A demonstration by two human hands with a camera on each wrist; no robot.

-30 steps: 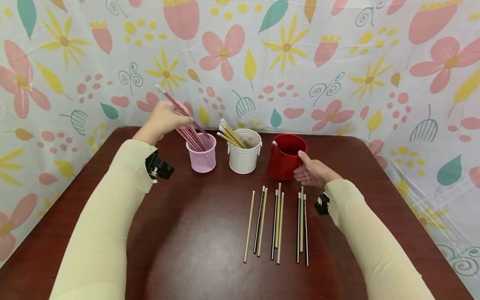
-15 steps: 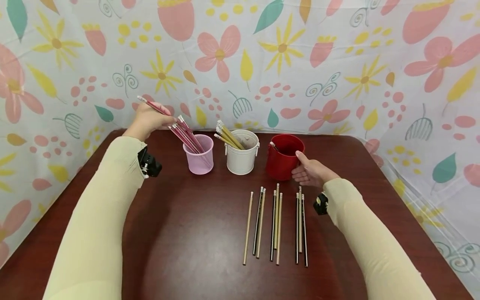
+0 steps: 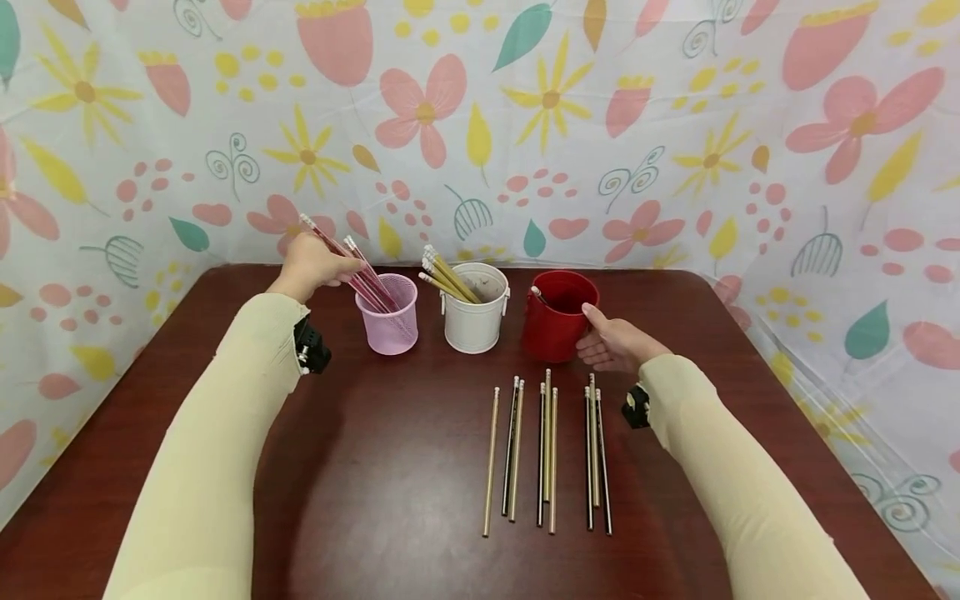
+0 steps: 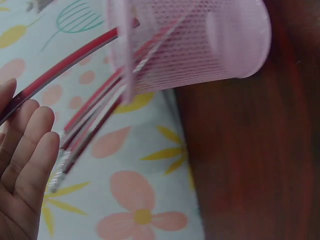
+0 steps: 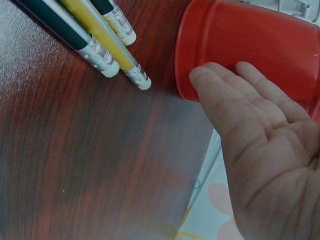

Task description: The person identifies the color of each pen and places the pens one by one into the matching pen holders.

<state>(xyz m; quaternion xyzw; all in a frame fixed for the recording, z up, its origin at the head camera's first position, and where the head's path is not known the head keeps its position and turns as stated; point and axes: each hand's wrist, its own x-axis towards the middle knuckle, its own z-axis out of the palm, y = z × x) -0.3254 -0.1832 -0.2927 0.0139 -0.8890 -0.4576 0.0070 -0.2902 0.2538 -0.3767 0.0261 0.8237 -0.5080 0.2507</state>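
Note:
In the head view my left hand (image 3: 309, 265) pinches a red pencil just left of the pink mesh cup (image 3: 388, 332). The left wrist view has that red pencil (image 4: 65, 64) slanting from my fingers, its far end by the cup's mouth. Several more red pencils (image 4: 95, 107) lean out of the cup below it. My right hand (image 3: 621, 343) touches the red bucket (image 3: 551, 332), thumb at the rim. Nearly straight fingers lie along the bucket's side in the right wrist view; the thumb is hidden there. One pencil (image 3: 538, 293) leans inside this bucket.
Between the cup and the red bucket stands a white bucket (image 3: 472, 327) holding several yellow pencils (image 3: 447, 279). Black and gold pencils (image 3: 547, 450) lie in groups on the dark wooden table (image 3: 390, 467). A flowered cloth (image 3: 420, 167) hangs behind.
The left hand drew back leftward from the pink cup with the red pencil, then came slightly closer again and lower. My right hand stays at the red bucket. The head view shifts slightly.

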